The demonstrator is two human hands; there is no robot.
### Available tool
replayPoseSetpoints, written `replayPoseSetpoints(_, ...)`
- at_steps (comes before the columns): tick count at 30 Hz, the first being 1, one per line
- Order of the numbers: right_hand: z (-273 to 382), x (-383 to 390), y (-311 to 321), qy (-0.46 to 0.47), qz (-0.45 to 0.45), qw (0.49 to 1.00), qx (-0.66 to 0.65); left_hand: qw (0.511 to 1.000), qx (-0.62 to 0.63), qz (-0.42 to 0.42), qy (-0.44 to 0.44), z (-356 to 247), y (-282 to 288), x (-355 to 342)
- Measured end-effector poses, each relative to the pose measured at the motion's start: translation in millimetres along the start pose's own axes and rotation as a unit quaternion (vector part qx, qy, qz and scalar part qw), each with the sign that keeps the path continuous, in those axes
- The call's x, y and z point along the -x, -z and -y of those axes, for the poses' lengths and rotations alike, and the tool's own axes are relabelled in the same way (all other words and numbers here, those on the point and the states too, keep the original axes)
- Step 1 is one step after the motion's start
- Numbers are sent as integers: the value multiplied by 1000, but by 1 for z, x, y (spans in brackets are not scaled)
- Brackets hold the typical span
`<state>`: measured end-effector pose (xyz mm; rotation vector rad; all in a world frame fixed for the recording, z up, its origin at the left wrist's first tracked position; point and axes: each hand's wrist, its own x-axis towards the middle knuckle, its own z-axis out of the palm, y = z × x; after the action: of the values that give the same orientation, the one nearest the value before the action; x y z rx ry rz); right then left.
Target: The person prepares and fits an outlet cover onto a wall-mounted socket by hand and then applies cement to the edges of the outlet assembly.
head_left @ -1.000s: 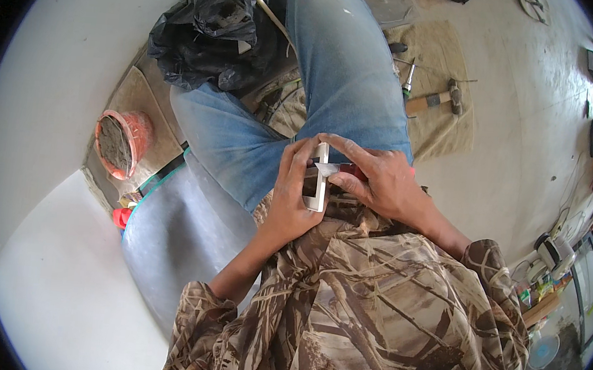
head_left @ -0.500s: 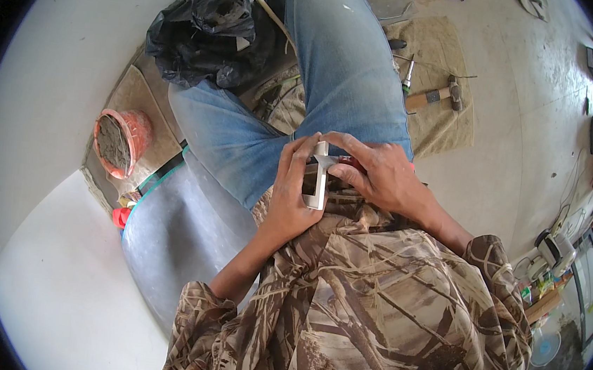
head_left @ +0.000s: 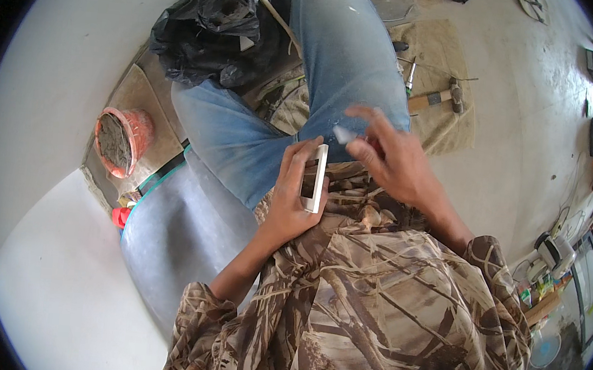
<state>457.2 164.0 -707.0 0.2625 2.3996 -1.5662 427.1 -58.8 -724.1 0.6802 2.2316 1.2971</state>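
My left hand (head_left: 293,193) grips a small white rectangular frame (head_left: 320,180) with an opening in it, held upright on edge above my lap. The fingers wrap its far side and the thumb lies at its near end. My right hand (head_left: 392,158) is raised to the right of the frame, apart from it. It pinches a small putty knife whose pale blade (head_left: 344,135) is smeared by motion; the fingers hide the handle. White specks lie on the jeans (head_left: 342,69) near the blade.
A red bucket (head_left: 144,136) of grey mortar stands at left beside a bent grey sheet (head_left: 180,224). A black plastic bag (head_left: 209,50) lies ahead. A hammer (head_left: 438,99) and a screwdriver (head_left: 410,79) rest on a tan cloth (head_left: 456,54) at right.
My right hand has lifted away from the white frame, up and to the right, taking the blade off its edge. My left hand keeps its hold, and the frame has tilted slightly.
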Motion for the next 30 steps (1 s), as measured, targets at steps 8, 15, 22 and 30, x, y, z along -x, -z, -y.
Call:
replayPoseSetpoints(8,10,9,-13,30,133,989,54,999,36,-16,-16,8,-4,4)
replayPoseSetpoints(15,8,6,-16,48,104,992,52,1000,19,-19,-8,6,-4,1)
replayPoseSetpoints(22,-4,4,-20,76,76,993,56,1000,9,1,-2,9,-5,3)
replayPoseSetpoints(30,-1,2,-18,72,67,994,54,1000,-2,11,-12,13,-4,2)
